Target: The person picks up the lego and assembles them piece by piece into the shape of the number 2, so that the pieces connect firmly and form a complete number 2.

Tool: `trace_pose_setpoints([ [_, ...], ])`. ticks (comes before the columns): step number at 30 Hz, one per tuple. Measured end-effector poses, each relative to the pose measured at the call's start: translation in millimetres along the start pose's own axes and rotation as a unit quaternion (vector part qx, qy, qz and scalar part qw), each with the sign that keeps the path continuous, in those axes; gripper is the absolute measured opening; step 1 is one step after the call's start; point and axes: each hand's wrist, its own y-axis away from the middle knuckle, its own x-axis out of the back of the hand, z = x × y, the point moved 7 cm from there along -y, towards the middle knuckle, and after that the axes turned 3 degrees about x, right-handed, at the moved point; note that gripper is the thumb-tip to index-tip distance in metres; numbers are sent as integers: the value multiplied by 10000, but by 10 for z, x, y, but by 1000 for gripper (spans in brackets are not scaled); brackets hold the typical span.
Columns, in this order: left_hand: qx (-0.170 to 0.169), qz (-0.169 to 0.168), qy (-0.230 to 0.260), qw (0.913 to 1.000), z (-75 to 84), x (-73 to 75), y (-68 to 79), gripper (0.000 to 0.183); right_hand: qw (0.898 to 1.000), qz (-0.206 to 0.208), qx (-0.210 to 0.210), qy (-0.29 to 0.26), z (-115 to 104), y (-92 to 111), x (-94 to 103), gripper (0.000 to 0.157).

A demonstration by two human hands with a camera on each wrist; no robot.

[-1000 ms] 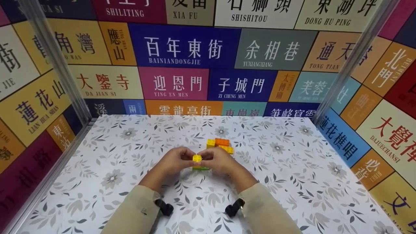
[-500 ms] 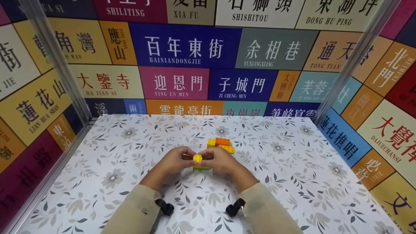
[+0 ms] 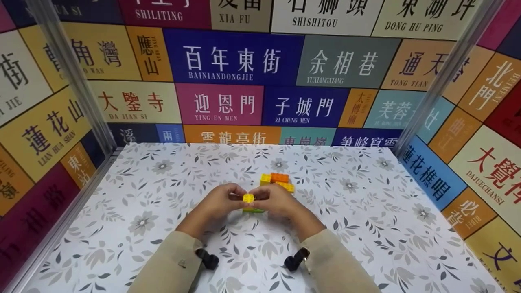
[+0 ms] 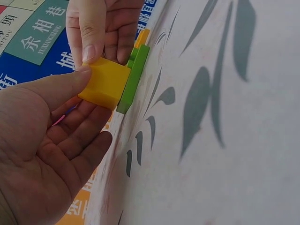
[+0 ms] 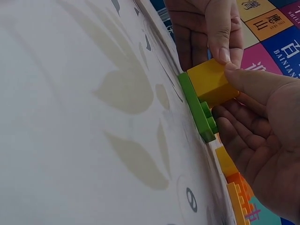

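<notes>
A tall yellow toy brick [image 3: 248,198] stands on one end of a flat green brick [image 5: 197,108], which lies on the table. My left hand [image 3: 220,200] pinches the yellow brick from the left, thumb on its near face. From the other side my right hand [image 3: 279,200] pinches the same brick, its thumb tip close to the left one. In the left wrist view the green brick [image 4: 134,79] touches the yellow brick's [image 4: 104,83] underside. Studs show on the green brick's uncovered end in the right wrist view. Fingertips behind the yellow brick are partly hidden.
Just beyond my right hand lie a yellow brick [image 3: 265,178], an orange brick [image 3: 280,178] and a yellow-orange brick [image 3: 285,187], close together. The table [image 3: 142,252] has a floral cover. Panels with printed signs [image 3: 234,57] enclose its back and sides.
</notes>
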Motion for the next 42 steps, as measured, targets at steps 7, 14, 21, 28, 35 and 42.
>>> trace_pose_setpoints([
  [7, -154, -49, -34, 9999, -2, 6, 3, 20, 10000, 36, 33, 44, -9, 9, 22, 39],
  [14, -215, -45, -135, 9997, -10, 21, 10, 22, 9998, 210, -36, -12, -3, 0, 87, 46],
  [21, -233, -55, -187, 9995, -6, 10, -14, 24, 9982, 541, -15, -248, -4, 15, 260, 47],
  [28, -56, -125, -150, 9998, -10, 6, -49, 24, 9907, 1195, -598, -258, 142, 28, 554, 37],
  [35, 189, -260, -124, 9994, -21, -2, -51, 24, 9858, 1413, -812, -404, 296, 22, 742, 44],
  [42, 285, -300, -112, 9991, -19, -8, -37, 23, 9768, 1579, -1251, -722, 489, 5, 848, 49],
])
